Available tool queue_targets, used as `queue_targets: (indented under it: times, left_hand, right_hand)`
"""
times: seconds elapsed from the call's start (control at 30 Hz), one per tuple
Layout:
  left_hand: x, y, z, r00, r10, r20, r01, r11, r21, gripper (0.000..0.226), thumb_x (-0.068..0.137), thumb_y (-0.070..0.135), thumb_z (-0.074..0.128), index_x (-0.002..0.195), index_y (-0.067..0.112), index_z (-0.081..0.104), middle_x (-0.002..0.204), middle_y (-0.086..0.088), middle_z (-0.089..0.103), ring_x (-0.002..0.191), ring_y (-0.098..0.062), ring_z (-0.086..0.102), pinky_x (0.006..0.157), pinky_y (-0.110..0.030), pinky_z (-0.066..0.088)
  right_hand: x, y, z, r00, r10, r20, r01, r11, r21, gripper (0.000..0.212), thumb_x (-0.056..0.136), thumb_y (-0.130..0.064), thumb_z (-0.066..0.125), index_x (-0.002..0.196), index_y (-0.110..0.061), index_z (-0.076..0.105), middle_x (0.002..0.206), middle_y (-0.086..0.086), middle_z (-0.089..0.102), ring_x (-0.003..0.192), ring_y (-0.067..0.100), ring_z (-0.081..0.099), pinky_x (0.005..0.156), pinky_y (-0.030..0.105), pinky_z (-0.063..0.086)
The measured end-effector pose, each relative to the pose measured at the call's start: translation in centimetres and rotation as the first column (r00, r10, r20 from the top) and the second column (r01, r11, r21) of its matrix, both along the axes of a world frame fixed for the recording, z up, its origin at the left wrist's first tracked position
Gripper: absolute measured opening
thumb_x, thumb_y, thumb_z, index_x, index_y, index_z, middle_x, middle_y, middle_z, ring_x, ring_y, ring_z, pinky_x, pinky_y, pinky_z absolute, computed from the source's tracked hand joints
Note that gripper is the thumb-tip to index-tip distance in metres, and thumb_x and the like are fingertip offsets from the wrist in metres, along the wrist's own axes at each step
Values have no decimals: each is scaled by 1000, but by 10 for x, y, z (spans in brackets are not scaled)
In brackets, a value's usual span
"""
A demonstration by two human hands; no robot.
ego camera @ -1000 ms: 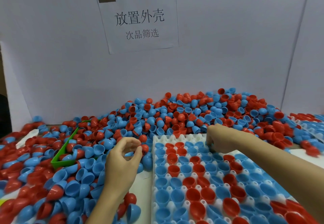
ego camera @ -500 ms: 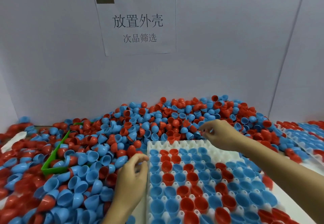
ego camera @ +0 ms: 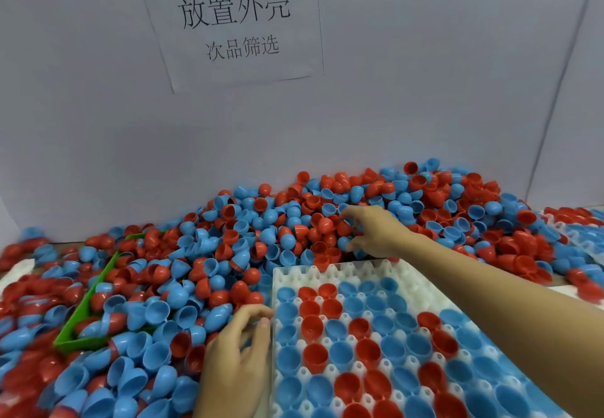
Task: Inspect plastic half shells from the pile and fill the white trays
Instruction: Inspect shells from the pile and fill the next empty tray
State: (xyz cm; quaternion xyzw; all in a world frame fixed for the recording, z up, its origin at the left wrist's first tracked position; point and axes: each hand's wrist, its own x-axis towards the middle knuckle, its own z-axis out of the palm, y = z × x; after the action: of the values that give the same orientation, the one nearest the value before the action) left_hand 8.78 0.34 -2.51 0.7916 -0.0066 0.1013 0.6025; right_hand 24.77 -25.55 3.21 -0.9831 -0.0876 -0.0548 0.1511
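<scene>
Right hand is reaching into the pile mid-frame with fingers spread wide, while left hand is sitting curled at the white tray's left edge, can't tell if it's holding anything. Raking loose shells could be knocking some onto the tray.

Pile of half shells banked against back wall, spreading left and right. Paper sign on wall above pile. White tray in front of pile, right of centre, shells seated in its cells. Green bin left, half buried in shells. Second tray far right. Right hand on pile beyond tray; left hand at tray's left edge.
</scene>
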Motion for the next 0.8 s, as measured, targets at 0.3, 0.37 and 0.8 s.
queue_targets:
  times: [0.3,0.37,0.8]
  left_hand:
    - [1,6,4,996,71,51,-71,997,7,21,98,4,56,91,16,71,92,16,74,93,-5,71,80,-37,60]
    - [1,7,9,992,84,93,-89,994,57,27,97,4,57,88,25,71,92,19,74,95,-6,70,78,-33,59]
    - [22,-57,100,943,-219,251,170,964,204,14,93,30,57,96,37,68,95,19,71,93,-6,68,83,-31,57]
  right_hand:
    - [5,-21,-1,979,-131,157,39,873,486,30,88,-20,76,115,-16,63,94,-7,64,87,9,60,67,13,44]
    - [0,-19,1,969,-164,185,28,817,577,29,91,-23,72,117,-15,64,93,-14,60,91,4,57,72,14,44]
    - [-71,-46,51,983,74,171,-179,631,755,18,89,-30,72,102,-42,70,93,-6,75,84,13,74,66,23,60]
